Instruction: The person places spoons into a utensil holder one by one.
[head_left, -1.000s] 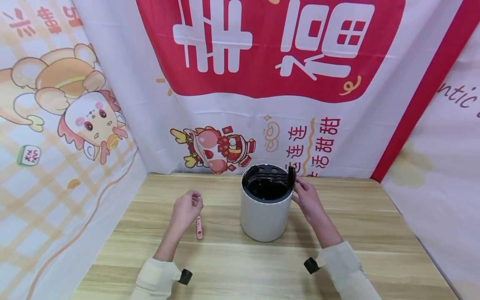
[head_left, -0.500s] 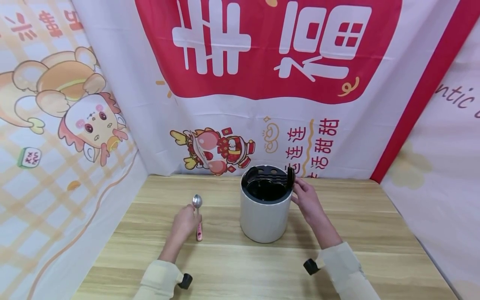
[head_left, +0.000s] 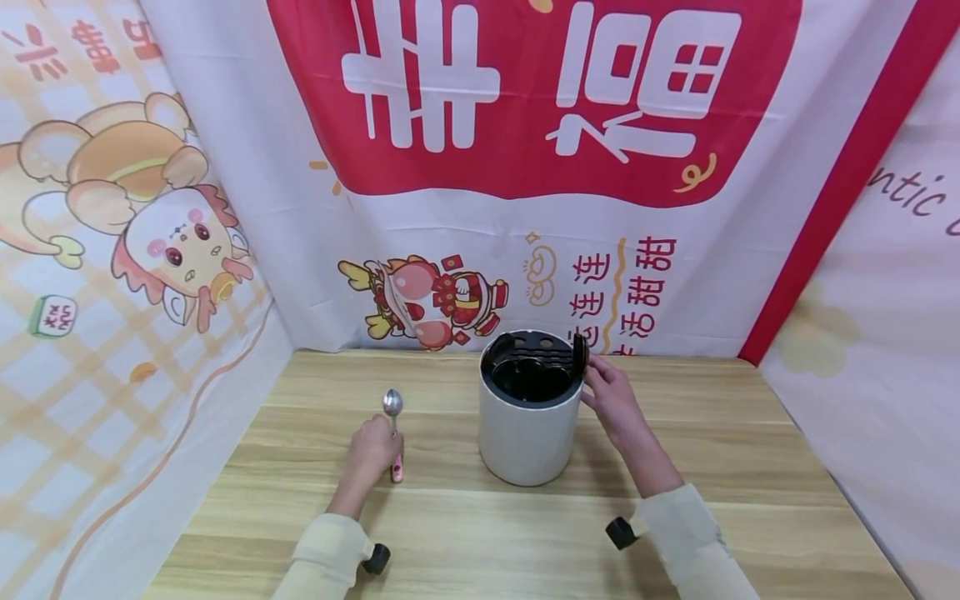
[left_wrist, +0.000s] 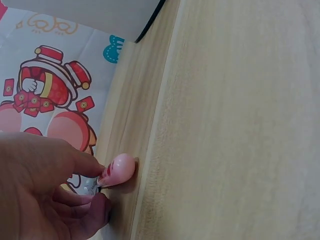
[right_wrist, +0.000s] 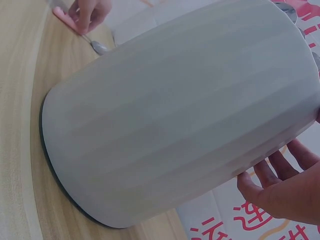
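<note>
In the head view, my left hand (head_left: 372, 452) is left of centre on the wooden table. Thumb and fingers pinch a small spoon (head_left: 392, 402), its silver bowl pointing away from me. The spoon's pink handle (left_wrist: 120, 170) shows in the left wrist view, its end close to the tabletop. A white ribbed utensil holder (head_left: 525, 442) stands upright, with a dark divided insert inside. My right hand (head_left: 615, 406) is at its right side, near the rim. In the right wrist view, its fingers (right_wrist: 267, 175) rest against the holder's outer wall.
Shiny black pieces (head_left: 581, 357) rise at the holder's right rim. Curved metal shapes (right_wrist: 287, 11) show past the rim in the right wrist view. A printed cloth (head_left: 435, 217) hangs behind the table (head_left: 480, 542), with more cloth at both sides.
My left hand has moved down toward me along the spoon, from the bowl end to the handle, uncovering the bowl. The right hand and the holder stay in place.
</note>
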